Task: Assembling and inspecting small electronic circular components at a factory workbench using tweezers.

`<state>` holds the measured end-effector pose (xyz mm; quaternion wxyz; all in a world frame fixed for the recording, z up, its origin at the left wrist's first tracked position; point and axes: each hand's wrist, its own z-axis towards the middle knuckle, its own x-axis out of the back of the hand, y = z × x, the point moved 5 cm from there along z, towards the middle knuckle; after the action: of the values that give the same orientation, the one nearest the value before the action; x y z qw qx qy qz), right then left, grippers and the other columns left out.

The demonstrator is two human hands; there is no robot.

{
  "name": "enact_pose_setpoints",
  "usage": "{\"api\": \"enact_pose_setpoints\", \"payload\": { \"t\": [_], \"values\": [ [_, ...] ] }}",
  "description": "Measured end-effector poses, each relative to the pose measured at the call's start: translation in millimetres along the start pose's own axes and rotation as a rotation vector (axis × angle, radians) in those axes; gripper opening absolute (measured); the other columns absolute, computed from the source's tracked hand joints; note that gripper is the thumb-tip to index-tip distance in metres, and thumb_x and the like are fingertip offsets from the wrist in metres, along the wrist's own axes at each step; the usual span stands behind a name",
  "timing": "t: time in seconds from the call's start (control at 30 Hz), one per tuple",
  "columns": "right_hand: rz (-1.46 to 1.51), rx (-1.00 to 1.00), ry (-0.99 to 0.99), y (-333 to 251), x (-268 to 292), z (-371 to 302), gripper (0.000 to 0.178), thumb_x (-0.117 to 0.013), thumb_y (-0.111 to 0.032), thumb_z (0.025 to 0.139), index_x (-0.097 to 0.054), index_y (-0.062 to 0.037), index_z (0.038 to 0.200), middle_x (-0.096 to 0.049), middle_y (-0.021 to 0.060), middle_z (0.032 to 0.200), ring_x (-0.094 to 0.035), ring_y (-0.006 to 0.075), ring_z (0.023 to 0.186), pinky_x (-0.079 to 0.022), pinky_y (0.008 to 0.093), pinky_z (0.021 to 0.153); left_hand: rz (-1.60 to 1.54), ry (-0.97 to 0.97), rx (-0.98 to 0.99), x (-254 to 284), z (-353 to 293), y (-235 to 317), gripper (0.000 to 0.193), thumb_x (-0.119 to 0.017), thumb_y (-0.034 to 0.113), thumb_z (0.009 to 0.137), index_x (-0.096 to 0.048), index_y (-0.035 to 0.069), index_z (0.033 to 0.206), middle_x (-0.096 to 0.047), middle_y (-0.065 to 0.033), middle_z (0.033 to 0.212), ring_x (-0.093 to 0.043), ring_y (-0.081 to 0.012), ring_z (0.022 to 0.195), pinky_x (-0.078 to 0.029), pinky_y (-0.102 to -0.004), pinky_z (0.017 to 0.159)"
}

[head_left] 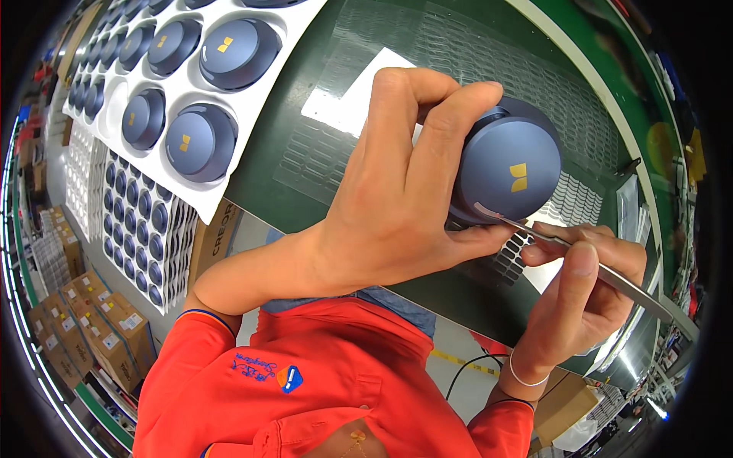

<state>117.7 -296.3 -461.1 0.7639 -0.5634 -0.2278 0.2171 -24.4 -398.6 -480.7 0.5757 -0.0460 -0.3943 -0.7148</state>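
Observation:
Over the green table, my left hand (pixel 405 175) grips a round blue headphone ear cup (pixel 496 164) with a gold emblem on its face. My fingers reach over its top and the thumb presses below. A pair of metal tweezers (pixel 611 278) is pinched in my right hand (pixel 584 282). Their tips meet the lower rim of the ear cup, beside a small pale strip (pixel 486 210). Whether the tips hold that strip I cannot tell.
At the upper left, a white moulded tray (pixel 206 195) carries several similar ear cups. Clear sheets (pixel 450 46) with rows of cut-outs lie on the green table (pixel 263 179). Stacked trays (pixel 141 229) and cardboard boxes (pixel 99 328) stand at the left.

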Motion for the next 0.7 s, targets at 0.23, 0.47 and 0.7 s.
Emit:
{"api": "enact_pose_setpoints", "payload": {
  "t": [0.23,0.47,0.7],
  "values": [
    [-0.244,0.429,-0.254,-12.2,3.7,-8.5,0.02,-0.057,-0.013,0.097,-0.047,-0.0005,0.11,-0.067,0.0254,0.09,-0.064,0.0232,0.062,-0.054,0.029,0.059,-0.009,-0.013,0.032,2.1,0.0,-0.5,0.086,-0.087,0.009,0.048,-0.05,-0.003,0.124,-0.046,-0.0185,0.105,-0.051,-0.0301,0.087,-0.048,-0.036,0.069],
    [-0.291,0.477,-0.24,-12.8,5.5,-13.8,0.025,-0.057,-0.021,0.098,-0.047,-0.0042,0.114,-0.067,0.0239,0.093,-0.065,0.0229,0.065,-0.055,0.0292,0.062,-0.017,-0.012,0.052,2.7,-2.1,-3.0,0.083,-0.088,0.011,0.052,-0.05,-0.004,0.124,-0.044,-0.0186,0.106,-0.052,-0.0297,0.088,-0.049,-0.035,0.069],
    [-0.263,0.449,-0.259,-11.5,0.8,-12.1,0.024,-0.058,-0.022,0.098,-0.046,-0.0057,0.112,-0.068,0.0232,0.093,-0.066,0.0221,0.064,-0.052,0.0292,0.063,-0.049,-0.007,0.049,2.3,-1.9,-3.2,0.083,-0.088,0.01,0.051,-0.049,-0.003,0.124,-0.043,-0.0182,0.106,-0.053,-0.0295,0.087,-0.049,-0.0349,0.07]
  ]
}}
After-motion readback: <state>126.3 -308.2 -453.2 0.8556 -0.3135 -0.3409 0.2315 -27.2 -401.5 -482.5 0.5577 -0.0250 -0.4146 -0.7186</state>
